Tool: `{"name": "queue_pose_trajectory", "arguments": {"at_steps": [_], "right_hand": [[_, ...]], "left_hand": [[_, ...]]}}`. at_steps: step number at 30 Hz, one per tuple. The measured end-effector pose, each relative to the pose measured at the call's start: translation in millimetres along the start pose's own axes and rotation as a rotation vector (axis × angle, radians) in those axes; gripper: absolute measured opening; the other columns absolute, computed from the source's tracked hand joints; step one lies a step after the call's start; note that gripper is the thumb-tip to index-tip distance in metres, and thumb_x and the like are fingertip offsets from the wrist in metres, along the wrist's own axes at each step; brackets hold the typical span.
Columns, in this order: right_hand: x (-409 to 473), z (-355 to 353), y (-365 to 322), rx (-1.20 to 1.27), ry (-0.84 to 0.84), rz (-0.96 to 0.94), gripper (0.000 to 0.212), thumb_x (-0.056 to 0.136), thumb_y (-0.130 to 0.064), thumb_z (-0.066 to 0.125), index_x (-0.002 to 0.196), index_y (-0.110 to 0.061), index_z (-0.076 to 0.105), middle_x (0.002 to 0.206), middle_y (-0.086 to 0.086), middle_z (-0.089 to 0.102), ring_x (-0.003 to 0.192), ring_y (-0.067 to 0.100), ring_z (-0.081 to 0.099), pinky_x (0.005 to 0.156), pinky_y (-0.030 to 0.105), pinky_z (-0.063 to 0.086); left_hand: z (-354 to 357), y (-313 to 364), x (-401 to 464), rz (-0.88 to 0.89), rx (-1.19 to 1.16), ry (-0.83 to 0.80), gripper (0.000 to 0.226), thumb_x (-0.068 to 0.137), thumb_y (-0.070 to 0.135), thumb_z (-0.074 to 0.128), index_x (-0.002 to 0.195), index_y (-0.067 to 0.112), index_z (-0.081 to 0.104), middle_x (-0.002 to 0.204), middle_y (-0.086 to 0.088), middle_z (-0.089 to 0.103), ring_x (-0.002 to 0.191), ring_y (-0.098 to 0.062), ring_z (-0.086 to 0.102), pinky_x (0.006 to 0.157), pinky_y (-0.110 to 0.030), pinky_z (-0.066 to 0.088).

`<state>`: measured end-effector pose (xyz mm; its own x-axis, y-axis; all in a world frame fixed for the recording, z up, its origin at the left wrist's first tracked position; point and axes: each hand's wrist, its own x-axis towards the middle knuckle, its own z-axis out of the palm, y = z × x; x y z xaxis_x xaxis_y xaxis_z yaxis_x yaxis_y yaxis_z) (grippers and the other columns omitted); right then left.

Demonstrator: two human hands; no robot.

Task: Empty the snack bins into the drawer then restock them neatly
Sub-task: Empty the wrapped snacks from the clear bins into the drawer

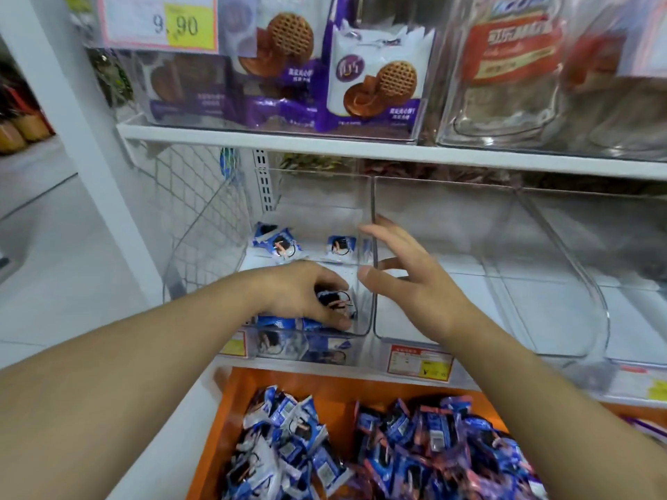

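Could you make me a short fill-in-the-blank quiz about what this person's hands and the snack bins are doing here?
1. The left hand grips blue snack packets inside the ____ bin.
2. The right hand is ____, fingers spread, holding nothing.
3. The drawer below, heaped with packets, is coloured ____.
4. The price sign reads ____.

Answers: leftmost clear; open; orange; 9.90

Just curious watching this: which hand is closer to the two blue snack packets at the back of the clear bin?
Left. The left hand is inside that clear bin, gripping packets just in front of the two blue snack packets. The right hand is open at the bin's right wall.
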<state>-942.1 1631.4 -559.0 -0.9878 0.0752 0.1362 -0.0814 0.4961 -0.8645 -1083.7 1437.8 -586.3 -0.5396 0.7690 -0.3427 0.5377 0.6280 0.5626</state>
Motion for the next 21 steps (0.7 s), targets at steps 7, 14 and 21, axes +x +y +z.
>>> {"name": "queue_pose_trajectory", "arguments": {"at_steps": [7, 14, 21], "right_hand": [[1, 1, 1, -0.015, 0.012, -0.003, 0.052, 0.097, -0.044, 0.069, 0.144, -0.056, 0.049, 0.155, -0.034, 0.030, 0.114, -0.005, 0.056, 0.092, 0.019, 0.053], [-1, 2, -1, -0.053, 0.028, 0.005, 0.051, 0.097, -0.044, 0.068, 0.143, -0.057, 0.049, 0.159, -0.031, 0.029, 0.116, -0.002, 0.056, 0.096, 0.022, 0.049], [-1, 2, -2, -0.053, 0.033, 0.001, 0.051, 0.098, -0.043, 0.068, 0.143, -0.057, 0.048, 0.160, -0.030, 0.029, 0.117, -0.002, 0.056, 0.096, 0.021, 0.049]], "left_hand": [[2, 9, 1, 0.046, -0.111, 0.012, 0.060, 0.072, 0.049, 0.092, 0.126, 0.034, 0.072, 0.125, 0.022, 0.071, 0.120, 0.005, 0.062, 0.113, -0.033, 0.047], [3, 21, -15, 0.068, -0.129, 0.272, 0.026, 0.077, 0.021, 0.092, 0.099, 0.031, 0.083, 0.095, 0.020, 0.078, 0.091, 0.005, 0.071, 0.091, -0.026, 0.059], [-2, 24, -39, 0.021, -0.269, 0.586, 0.015, 0.079, 0.021, 0.090, 0.086, 0.032, 0.083, 0.081, 0.017, 0.075, 0.079, 0.001, 0.068, 0.067, -0.008, 0.047]]}}
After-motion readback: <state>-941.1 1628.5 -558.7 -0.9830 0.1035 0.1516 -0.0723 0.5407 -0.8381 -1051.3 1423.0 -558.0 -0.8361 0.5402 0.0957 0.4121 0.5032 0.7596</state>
